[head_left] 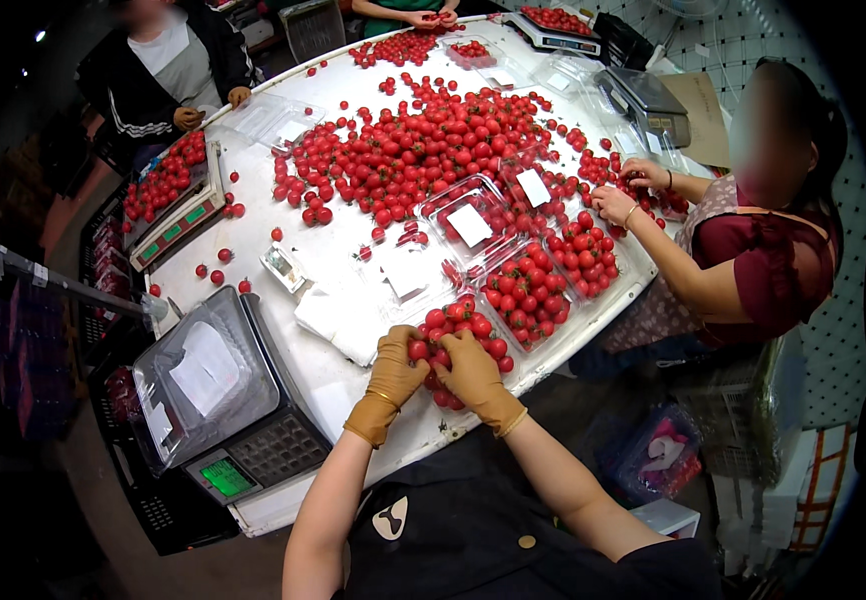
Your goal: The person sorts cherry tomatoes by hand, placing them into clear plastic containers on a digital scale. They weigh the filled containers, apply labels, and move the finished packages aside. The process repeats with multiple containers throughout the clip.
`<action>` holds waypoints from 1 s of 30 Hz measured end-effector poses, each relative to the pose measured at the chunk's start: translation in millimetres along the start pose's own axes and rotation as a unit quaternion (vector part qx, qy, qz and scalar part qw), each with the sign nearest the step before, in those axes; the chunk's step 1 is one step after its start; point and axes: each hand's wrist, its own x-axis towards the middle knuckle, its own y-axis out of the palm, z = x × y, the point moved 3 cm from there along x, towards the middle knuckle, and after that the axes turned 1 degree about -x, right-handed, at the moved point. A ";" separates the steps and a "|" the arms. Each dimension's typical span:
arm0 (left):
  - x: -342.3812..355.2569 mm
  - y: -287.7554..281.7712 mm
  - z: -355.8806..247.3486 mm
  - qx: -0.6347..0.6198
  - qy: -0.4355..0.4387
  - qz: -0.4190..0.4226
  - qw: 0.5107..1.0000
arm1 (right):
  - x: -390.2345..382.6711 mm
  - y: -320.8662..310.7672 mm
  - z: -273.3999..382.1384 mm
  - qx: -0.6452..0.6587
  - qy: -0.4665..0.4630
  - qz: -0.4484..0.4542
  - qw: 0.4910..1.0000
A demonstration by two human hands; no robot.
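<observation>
Your tan-gloved left hand (393,375) and right hand (475,372) curl over glossy, round tomatoes (456,322) (whether they grip any, I can't tell); the white table's (417,420) rim runs just behind them.

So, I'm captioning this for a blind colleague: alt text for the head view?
Gloved left hand and right hand touch red tomatoes on a white table. Beyond lies a tomato heap; near left, a scale; right, a co-worker.

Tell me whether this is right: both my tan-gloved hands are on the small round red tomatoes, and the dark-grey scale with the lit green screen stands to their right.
Wrong side: your tan-gloved left hand and right hand are on the red tomatoes, but the head view shows the dark-grey scale to their left.
</observation>
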 end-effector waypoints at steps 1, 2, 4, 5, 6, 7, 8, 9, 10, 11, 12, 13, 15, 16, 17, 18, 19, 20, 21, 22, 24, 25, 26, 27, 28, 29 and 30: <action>2.8 2.4 7.6 -0.105 -0.050 -0.042 0.992 | 2.0 -6.1 -3.5 -0.010 -0.022 -0.026 0.999; 3.7 4.2 16.0 -0.208 -0.099 -0.084 0.969 | 3.7 -12.8 -7.9 -0.019 -0.045 -0.052 0.997; 16.3 -1.9 7.4 -0.132 -0.125 -0.071 0.981 | 7.3 -30.5 -19.6 0.028 -0.041 -0.091 0.995; 23.6 -5.3 -2.2 -0.079 -0.137 -0.050 0.986 | 12.4 -37.7 -24.8 0.026 -0.041 -0.121 0.991; 29.1 -6.5 -9.3 -0.025 -0.148 -0.028 0.988 | 18.3 -43.7 -30.4 0.024 -0.039 -0.153 0.987; 34.8 0.3 -5.4 0.030 -0.100 -0.014 0.994 | 24.7 -48.2 -34.2 0.022 -0.037 -0.183 0.982; 35.9 4.6 -8.3 0.072 -0.086 -0.004 0.994 | 32.9 -49.7 -34.9 0.033 -0.057 -0.163 0.984; 39.0 9.5 -16.5 0.114 -0.071 0.009 0.991 | 40.9 -51.0 -36.9 0.044 -0.073 -0.145 0.986; 41.8 13.7 -24.4 0.156 -0.055 0.022 0.986 | 46.2 -49.2 -39.9 0.055 -0.090 -0.126 0.986; 44.2 19.1 -26.5 0.217 -0.106 0.108 0.964 | 51.5 -40.1 -46.1 0.032 -0.107 -0.113 0.987; 44.9 18.9 -34.9 0.228 -0.121 0.117 0.959 | 52.9 -37.4 -43.2 -0.002 -0.099 -0.091 0.991; 45.2 19.4 -42.2 0.240 -0.136 0.127 0.953 | 55.4 -35.7 -38.2 -0.035 -0.091 -0.069 0.993; 46.4 22.8 -44.4 0.260 -0.144 0.125 0.946 | 61.5 -33.2 -33.5 -0.066 -0.070 -0.032 0.995; 47.0 23.6 -39.4 0.225 -0.144 0.112 0.957 | 63.0 -34.3 -35.4 -0.039 -0.070 -0.034 0.996; 47.7 24.0 -29.7 0.189 -0.142 0.099 0.967 | 63.8 -35.8 -39.1 -0.013 -0.070 -0.037 0.997; 49.5 25.2 -17.4 0.152 -0.141 0.085 0.975 | 63.9 -38.3 -42.7 0.014 -0.070 -0.039 0.997; 46.2 20.8 -7.2 0.080 -0.092 0.021 0.992 | 60.4 -45.6 -39.7 0.066 -0.066 -0.060 0.994; 39.7 19.9 7.5 0.017 -0.118 0.019 0.993 | 56.6 -51.7 -39.0 0.128 -0.051 -0.070 0.988; 34.9 15.9 11.1 -0.049 -0.144 0.018 0.988 | 50.9 -57.2 -41.2 0.189 -0.033 -0.079 0.978; 29.3 13.5 14.7 -0.114 -0.170 0.017 0.979 | 45.6 -60.3 -46.4 0.249 -0.015 -0.088 0.964; 10.9 8.9 16.6 -0.400 -0.190 -0.007 0.896 | 32.6 -56.8 -60.5 0.360 0.007 -0.045 0.932; -1.0 0.0 7.3 -0.518 -0.245 -0.008 0.819 | 20.8 -62.4 -57.1 0.410 0.059 -0.004 0.910; -12.5 -2.3 3.0 -0.624 -0.295 -0.010 0.723 | 10.1 -63.0 -53.1 0.456 0.111 0.038 0.882; -23.8 1.9 1.1 -0.705 -0.281 0.019 0.651 | -1.4 -60.0 -48.0 0.492 0.107 0.028 0.863; -36.9 5.0 1.2 -0.776 -0.265 0.042 0.571 | -10.0 -56.8 -41.3 0.496 0.104 0.043 0.861; -47.1 6.7 0.7 -0.838 -0.245 0.063 0.484 | -18.2 -55.6 -33.2 0.499 0.101 0.060 0.859; -54.8 8.3 -1.7 -0.855 -0.241 0.045 0.458 | -27.6 -54.4 -24.5 0.503 0.099 0.075 0.855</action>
